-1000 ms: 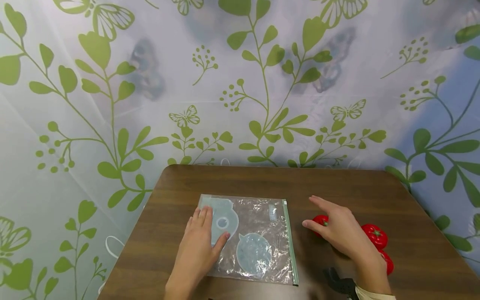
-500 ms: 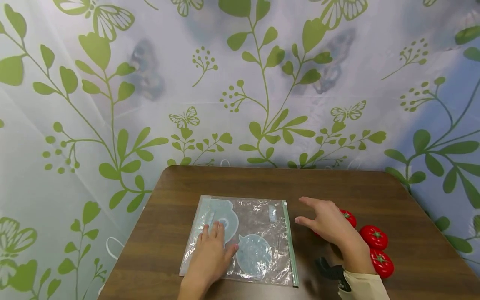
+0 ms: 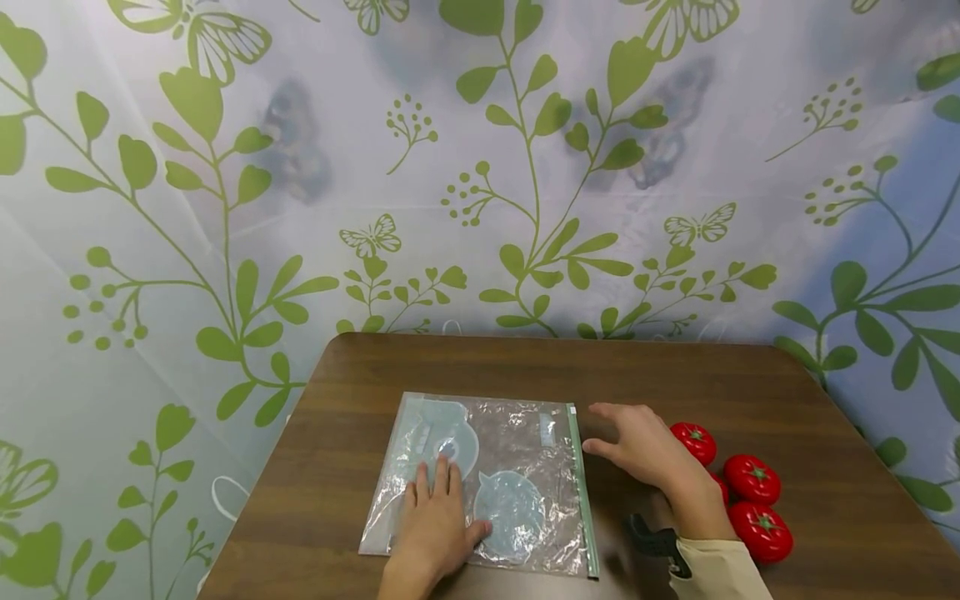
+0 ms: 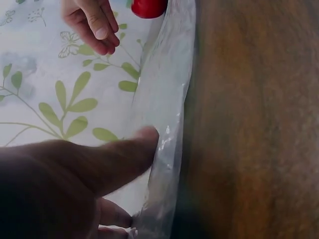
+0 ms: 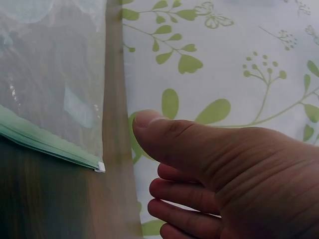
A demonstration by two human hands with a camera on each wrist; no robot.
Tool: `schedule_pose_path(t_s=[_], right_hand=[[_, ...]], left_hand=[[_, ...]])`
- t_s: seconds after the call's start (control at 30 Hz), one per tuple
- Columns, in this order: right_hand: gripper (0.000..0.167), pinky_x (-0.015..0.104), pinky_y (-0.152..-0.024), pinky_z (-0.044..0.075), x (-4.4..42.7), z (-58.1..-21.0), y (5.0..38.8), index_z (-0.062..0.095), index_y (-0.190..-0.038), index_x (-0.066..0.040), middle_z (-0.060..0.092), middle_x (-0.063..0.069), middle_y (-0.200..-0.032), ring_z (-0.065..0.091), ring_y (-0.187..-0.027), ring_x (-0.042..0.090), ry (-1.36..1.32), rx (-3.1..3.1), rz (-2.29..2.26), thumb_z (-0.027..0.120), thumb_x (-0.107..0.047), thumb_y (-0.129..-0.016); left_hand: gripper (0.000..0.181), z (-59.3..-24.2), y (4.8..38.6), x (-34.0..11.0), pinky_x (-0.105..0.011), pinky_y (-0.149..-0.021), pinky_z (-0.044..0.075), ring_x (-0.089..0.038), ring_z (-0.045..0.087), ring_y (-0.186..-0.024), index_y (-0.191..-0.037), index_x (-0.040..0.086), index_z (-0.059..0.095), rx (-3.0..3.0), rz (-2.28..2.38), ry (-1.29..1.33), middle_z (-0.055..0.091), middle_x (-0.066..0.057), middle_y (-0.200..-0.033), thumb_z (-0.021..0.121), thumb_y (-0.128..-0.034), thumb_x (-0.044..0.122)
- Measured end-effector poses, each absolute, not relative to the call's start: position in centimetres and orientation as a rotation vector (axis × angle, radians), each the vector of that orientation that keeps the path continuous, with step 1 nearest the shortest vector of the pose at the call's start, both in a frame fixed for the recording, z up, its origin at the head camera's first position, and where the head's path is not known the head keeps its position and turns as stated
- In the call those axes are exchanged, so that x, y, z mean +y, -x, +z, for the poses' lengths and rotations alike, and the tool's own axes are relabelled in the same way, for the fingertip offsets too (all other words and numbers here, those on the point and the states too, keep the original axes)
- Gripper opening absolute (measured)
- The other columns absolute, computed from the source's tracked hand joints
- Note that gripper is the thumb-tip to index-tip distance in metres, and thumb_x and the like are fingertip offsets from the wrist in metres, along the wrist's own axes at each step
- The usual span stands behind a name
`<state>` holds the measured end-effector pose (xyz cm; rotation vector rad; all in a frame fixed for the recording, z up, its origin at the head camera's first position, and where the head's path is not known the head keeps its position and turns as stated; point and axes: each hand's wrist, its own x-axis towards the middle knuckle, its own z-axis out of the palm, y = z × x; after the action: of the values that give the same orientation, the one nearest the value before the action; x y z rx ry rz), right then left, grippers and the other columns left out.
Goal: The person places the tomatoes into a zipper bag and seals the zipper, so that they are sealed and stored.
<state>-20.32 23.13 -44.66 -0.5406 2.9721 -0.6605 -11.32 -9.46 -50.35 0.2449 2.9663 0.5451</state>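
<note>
A clear zip bag (image 3: 558, 492) with pale blue printed shapes lies flat on the table, its green zip edge (image 3: 583, 500) on the right. My left hand (image 3: 438, 525) rests on the bag's lower left part, fingers spread and straight. In the left wrist view the thumb (image 4: 124, 159) touches the clear film. Just right of the zip edge hovers my right hand (image 3: 645, 446), holding nothing, thumb apart from the relaxed fingers. The right wrist view shows a white slider (image 5: 100, 167) at one end of the zip.
Several red plastic tomatoes (image 3: 752, 479) with green tops sit right of my right forearm, one partly hidden by it. A dark strap piece (image 3: 652, 537) is at the right wrist. The brown wooden table (image 3: 562, 358) ends at a leaf-patterned curtain (image 3: 480, 167).
My left hand has slid down and right across the bag. My right hand has moved left toward the zip edge, uncovering more of the tomatoes.
</note>
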Motion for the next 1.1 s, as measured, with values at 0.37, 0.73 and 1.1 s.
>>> schedule_pose_path(t_s=[0.37,0.73,1.1], right_hand=[[0.056,0.064,-0.109,0.054,22.9,-45.3,21.0,0.070,-0.140,0.001,0.073,0.020,-0.140,0.069,-0.131,0.043,0.570,2.937,-0.594,0.087,-0.028,-0.095],[0.052,0.062,-0.109,0.055,22.6,-45.4,21.3,0.070,-0.139,0.001,0.075,0.019,-0.138,0.071,-0.129,0.041,0.619,2.904,-0.561,0.086,-0.023,-0.095],[0.041,0.057,-0.101,0.061,21.9,-46.5,21.2,0.075,-0.128,-0.001,0.079,0.013,-0.126,0.076,-0.116,0.035,0.672,2.892,-0.444,0.088,-0.015,-0.092]], left_hand=[[0.075,-51.7,11.0,-9.4,-0.077,-0.127,0.023,-0.062,0.023,-0.161,-0.162,-0.011,0.040,2.973,0.569,-0.274,0.030,-0.033,-0.175,0.064,-0.1040,0.030],[0.074,-52.2,11.3,-9.5,-0.078,-0.126,0.024,-0.062,0.023,-0.161,-0.162,-0.009,0.040,2.964,0.560,-0.272,0.030,-0.032,-0.175,0.065,-0.0975,0.018],[0.067,-51.9,11.6,-9.3,-0.077,-0.127,0.023,-0.061,0.023,-0.161,-0.162,-0.010,0.040,2.958,0.582,-0.247,0.030,-0.031,-0.175,0.053,-0.0990,0.010]])
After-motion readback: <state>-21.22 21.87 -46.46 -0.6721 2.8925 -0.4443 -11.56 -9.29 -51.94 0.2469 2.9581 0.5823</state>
